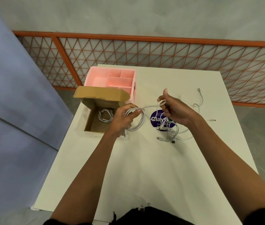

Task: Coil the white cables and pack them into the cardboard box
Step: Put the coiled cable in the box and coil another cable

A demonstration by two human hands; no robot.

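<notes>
My left hand grips a coil of white cable just right of the open cardboard box. The free end of that cable runs right to my right hand, which pinches it above the table. One coiled white cable lies inside the box. Several loose white cables lie tangled on the table below and to the right of my right hand.
A pink compartment organiser stands behind the box at the white table's far left. A round purple sticker lies under the loose cables. An orange lattice fence runs behind the table. A grey-blue panel stands to the left.
</notes>
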